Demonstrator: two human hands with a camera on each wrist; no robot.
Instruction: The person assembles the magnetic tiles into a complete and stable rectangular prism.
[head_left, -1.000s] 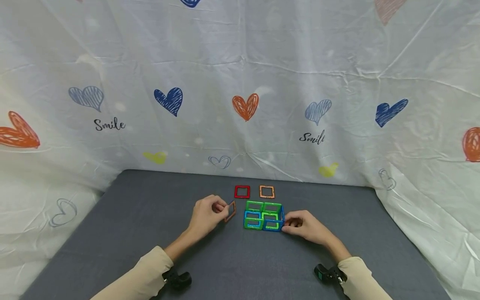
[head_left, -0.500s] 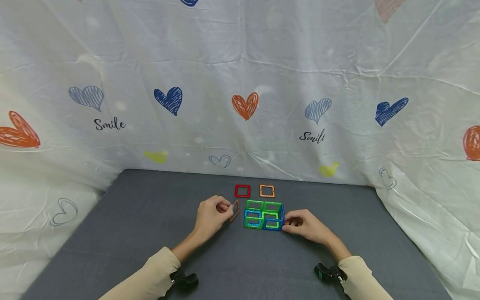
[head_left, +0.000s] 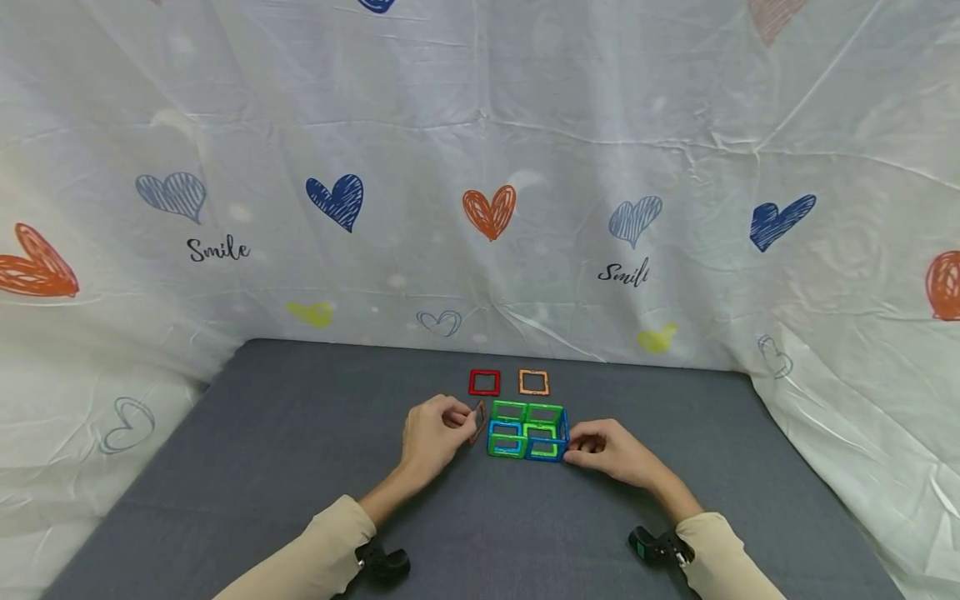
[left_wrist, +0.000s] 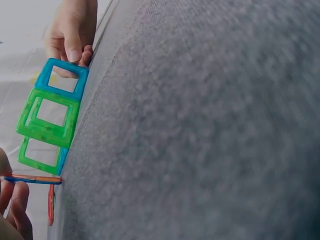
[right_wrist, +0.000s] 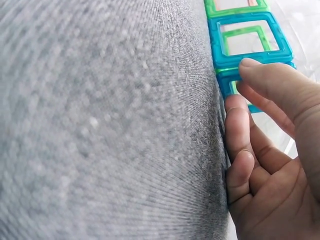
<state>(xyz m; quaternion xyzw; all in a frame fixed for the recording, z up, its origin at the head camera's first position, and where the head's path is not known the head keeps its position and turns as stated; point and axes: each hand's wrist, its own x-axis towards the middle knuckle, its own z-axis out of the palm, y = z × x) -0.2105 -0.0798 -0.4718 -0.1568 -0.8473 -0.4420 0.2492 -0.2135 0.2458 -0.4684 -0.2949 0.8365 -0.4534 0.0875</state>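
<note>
My left hand (head_left: 433,437) pinches an upright square magnetic tile (left_wrist: 35,179) with an orange edge and a blue edge. In the head view this tile stands just left of a low open-topped box of magnetic tiles (head_left: 527,438). Green tiles form the back wall of the box, and a green and a blue tile form its front. My right hand (head_left: 611,450) grips the box's right end, fingers curled. In the right wrist view its thumb lies at the corner of the blue front tile (right_wrist: 250,58), with the index finger beside the blue end tile (right_wrist: 230,84).
Behind the box, a red square tile (head_left: 484,393) and an orange square tile (head_left: 534,393) lie flat on the dark grey table (head_left: 300,500). A white curtain (head_left: 420,250) printed with hearts hangs along the table's far edge.
My left hand has carried the orange-edged tile rightward, close to the left end of the box, and the tile now appears more edge-on. My right hand stays at the box's right end.
</note>
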